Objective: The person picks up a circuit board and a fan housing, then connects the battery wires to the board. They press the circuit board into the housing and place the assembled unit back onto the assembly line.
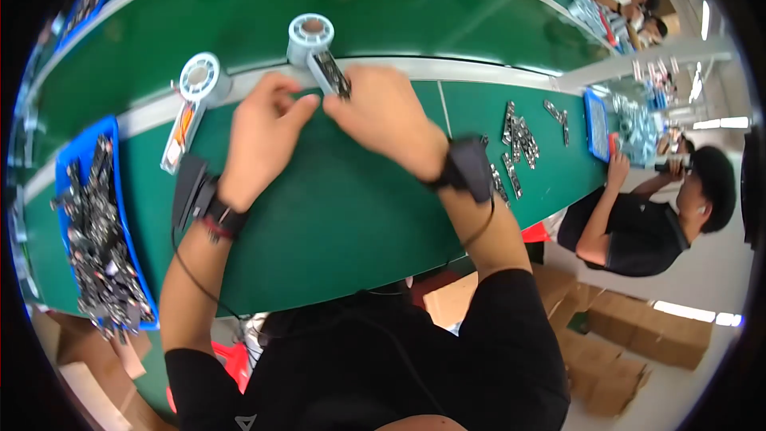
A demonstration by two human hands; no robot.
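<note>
My right hand grips the handle end of a pale grey-blue handheld fan housing, its round head pointing away from me. A dark circuit board shows in the open handle. Close by on the left, my left hand has its thumb stretched toward the handle and its fingers partly curled, with nothing visible between them. A second fan housing lies further left, its handle showing orange wires. Both hands are slightly blurred.
At the left a blue tray holds a heap of dark circuit boards. Several loose boards lie on the green table at right, near another blue tray. A raised pale ledge runs behind. A person sits at far right.
</note>
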